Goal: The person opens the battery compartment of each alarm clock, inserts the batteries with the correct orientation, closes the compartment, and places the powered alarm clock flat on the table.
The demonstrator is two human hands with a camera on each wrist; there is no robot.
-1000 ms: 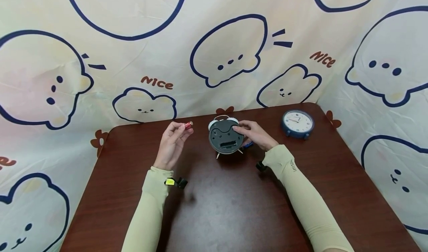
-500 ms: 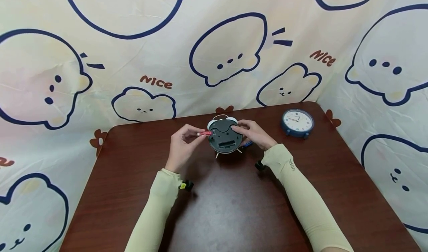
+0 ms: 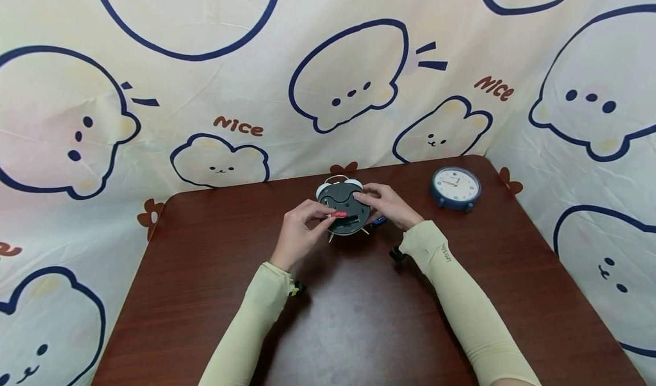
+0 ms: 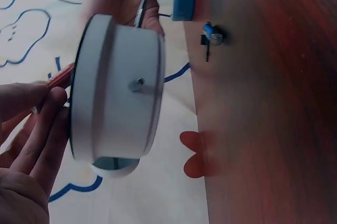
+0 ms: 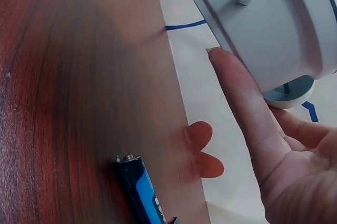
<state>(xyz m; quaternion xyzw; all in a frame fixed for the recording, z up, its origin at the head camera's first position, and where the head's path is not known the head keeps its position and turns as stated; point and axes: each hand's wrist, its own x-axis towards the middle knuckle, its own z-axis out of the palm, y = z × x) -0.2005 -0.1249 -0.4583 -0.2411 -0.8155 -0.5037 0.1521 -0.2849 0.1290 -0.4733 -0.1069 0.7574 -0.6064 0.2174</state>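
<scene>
A twin-bell alarm clock (image 3: 340, 194) stands with its dark back towards me and its battery slot (image 3: 352, 223) uncovered. Thumb and fingers of my left hand (image 3: 303, 226) pinch a red battery (image 3: 339, 214) against the clock's back, at the slot's upper left edge. Seen from the left wrist, the battery (image 4: 61, 76) meets the rear face of the white clock body (image 4: 124, 87); its far end is hidden. My right hand (image 3: 393, 206) holds the clock by its upper right side, with a finger (image 5: 245, 95) along the casing in the right wrist view.
Behind the right hand a blue battery (image 3: 378, 221) lies on the brown table (image 3: 359, 317). A small black piece (image 4: 207, 52) lies beside it in the left wrist view. A blue round clock (image 3: 456, 188) stands at the back right, near the patterned cloth (image 3: 287, 152).
My left hand has moved right with the red battery, from beside the clock to its back near the slot. The right hand keeps its hold on the clock.
</scene>
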